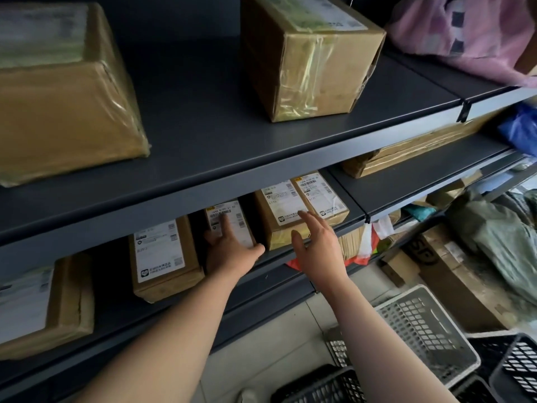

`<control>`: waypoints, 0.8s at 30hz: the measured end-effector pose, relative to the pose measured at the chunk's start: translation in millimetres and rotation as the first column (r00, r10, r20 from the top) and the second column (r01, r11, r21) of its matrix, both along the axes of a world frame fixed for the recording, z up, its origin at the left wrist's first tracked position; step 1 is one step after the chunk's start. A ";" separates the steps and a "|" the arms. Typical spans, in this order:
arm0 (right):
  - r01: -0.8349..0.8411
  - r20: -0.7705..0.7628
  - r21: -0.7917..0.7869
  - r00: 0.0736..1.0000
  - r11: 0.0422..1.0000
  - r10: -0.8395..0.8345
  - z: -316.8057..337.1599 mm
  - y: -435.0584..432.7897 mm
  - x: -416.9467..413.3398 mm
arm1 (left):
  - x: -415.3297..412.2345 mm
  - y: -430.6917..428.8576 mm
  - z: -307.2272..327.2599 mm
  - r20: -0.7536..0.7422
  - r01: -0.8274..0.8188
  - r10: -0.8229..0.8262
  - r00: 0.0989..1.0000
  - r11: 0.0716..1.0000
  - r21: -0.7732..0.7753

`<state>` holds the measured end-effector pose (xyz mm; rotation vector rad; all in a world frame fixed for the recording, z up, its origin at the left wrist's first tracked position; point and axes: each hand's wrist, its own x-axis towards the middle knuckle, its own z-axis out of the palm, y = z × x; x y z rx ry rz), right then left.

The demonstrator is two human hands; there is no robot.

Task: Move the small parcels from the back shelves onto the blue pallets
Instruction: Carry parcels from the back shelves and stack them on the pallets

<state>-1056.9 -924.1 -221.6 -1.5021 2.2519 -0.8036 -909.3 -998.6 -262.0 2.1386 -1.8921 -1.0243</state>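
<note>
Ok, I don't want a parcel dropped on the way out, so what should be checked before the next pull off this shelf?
1. Left hand on the narrow parcel: ok, fingers lie on its label.
2. Fingers curled round it: not ok, they look straight.
3. Right hand touching the wider parcel: cannot tell, fingertips are at its label.
4. Narrow parcel free of its neighbours: ok, dark gaps on both sides.
5. Pallet in sight: not ok, none shows.

Label (158, 248) print unreadable; far-left parcel (66, 301) cut by edge; left hand (232, 248) covers narrow parcel (236, 212)
</note>
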 end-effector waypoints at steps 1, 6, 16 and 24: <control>0.009 -0.006 -0.008 1.000 1.000 -0.009 0.0 -2.8 -6.7 | -0.6 -0.7 1.6 -0.017 -0.012 0.012 1.000 1.000 -0.010; 0.081 -0.056 -0.005 0.995 0.997 -0.081 -1.5 -19.5 -44.2 | 1.0 10.3 18.9 -0.216 -0.089 0.060 0.975 0.988 -0.126; 0.120 -0.043 0.214 0.993 0.969 -0.114 -32.8 -44.2 -92.7 | -2.7 33.5 44.9 -0.354 -0.121 0.053 0.934 0.977 -0.173; 0.119 0.046 0.278 0.989 0.953 -0.137 -34.6 -54.0 -97.3 | 0.7 34.2 39.2 -0.343 -0.116 0.048 0.938 0.976 -0.182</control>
